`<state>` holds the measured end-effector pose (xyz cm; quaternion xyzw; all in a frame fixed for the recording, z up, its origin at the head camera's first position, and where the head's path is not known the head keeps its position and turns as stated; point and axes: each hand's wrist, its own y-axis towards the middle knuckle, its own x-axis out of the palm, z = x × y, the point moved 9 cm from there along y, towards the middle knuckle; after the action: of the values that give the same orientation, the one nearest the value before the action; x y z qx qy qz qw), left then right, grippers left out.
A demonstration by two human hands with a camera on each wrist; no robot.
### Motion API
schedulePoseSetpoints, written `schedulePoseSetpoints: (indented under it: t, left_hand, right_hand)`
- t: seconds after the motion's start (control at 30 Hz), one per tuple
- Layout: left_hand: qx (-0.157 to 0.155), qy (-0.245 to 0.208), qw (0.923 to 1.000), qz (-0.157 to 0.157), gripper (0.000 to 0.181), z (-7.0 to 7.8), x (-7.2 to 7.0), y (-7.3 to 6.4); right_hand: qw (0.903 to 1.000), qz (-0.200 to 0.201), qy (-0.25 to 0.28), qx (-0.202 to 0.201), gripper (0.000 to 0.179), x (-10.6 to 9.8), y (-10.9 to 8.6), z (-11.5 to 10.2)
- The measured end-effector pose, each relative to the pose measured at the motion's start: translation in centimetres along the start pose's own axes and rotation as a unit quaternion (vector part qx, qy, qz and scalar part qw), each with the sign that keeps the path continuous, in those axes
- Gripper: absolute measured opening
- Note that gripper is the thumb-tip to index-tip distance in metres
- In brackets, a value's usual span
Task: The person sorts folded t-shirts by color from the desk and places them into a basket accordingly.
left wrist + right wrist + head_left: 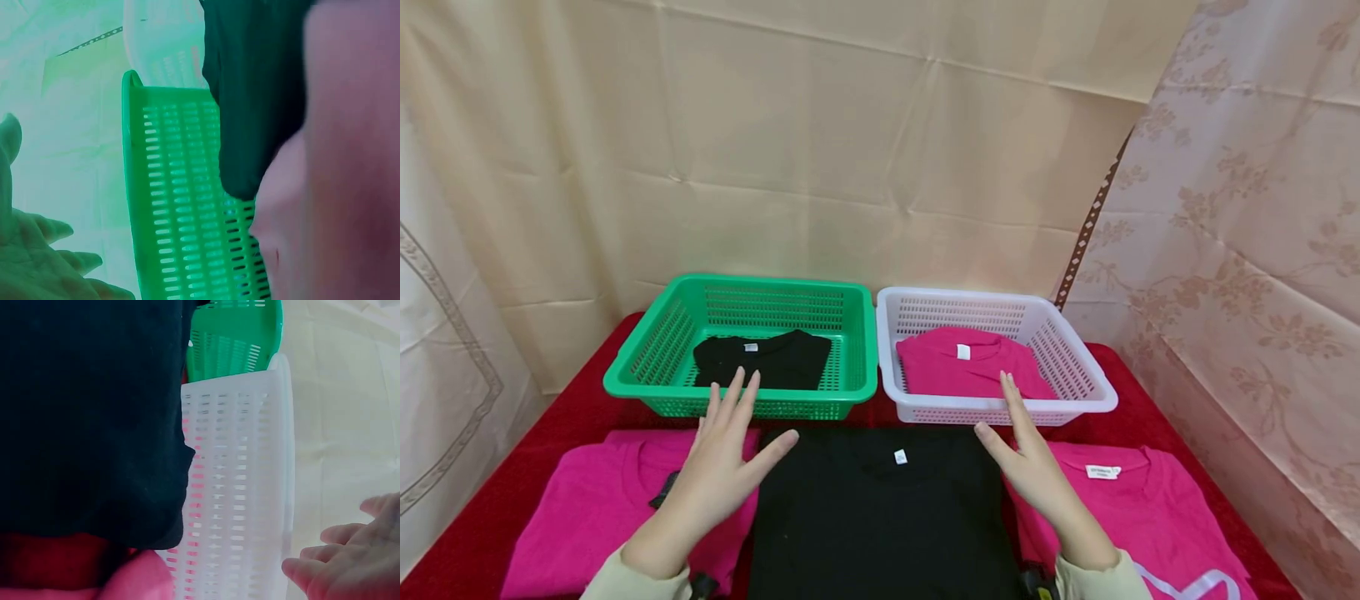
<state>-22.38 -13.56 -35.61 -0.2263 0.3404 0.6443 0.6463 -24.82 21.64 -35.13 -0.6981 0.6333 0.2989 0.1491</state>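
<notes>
My left hand (718,471), fingers spread and straight, hovers above a folded pink shirt (587,500) on the left and holds nothing. With its fingers extended, my right hand (1037,471) is over the inner edge of another folded pink shirt (1150,508); it too holds nothing. Between the hands lies a folded black T-shirt (883,517) with a small white neck label. In the left wrist view the fingers (53,262) are apart from the green basket. The right wrist view has the fingers (337,550) beside the white basket.
Behind the shirts stand a green basket (625,379) with a folded black garment (767,358) in it and a white basket (1097,400) with a folded pink garment (970,367). A red cloth (580,425) covers the table. Beige curtain (850,150) hangs behind, patterned fabric (1247,250) at right.
</notes>
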Motion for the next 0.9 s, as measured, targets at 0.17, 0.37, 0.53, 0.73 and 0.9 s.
schedulePoseSetpoints:
  t: [0.17,0.37,0.53,0.73,0.9]
  left_hand:
    - [-0.013,-0.068,0.9976,-0.009,0.090,0.1,0.3,-0.7]
    - [-0.019,-0.123,0.9921,-0.013,0.084,0.1,0.9,-1.6]
    - [-0.033,-0.158,0.9868,-0.017,0.086,-0.4,1.7,-2.2]
    - [-0.063,-0.194,0.9784,-0.035,0.088,-1.3,3.2,-2.5]
    - [-0.086,-0.219,0.9702,-0.056,0.087,-2.0,4.5,-2.8]
  right_hand:
    - [0.9971,-0.012,0.074,0.016,0.081,0.0,-0.9,0.7]
    - [0.9911,-0.010,0.124,0.048,0.077,0.1,-1.8,1.9]
    - [0.9848,-0.011,0.152,0.083,0.078,0.4,-2.4,3.2]
    - [0.9815,0.007,0.163,0.101,0.077,0.3,-2.8,4.0]
    - [0.9772,-0.008,0.164,0.135,0.074,0.9,-3.3,4.9]
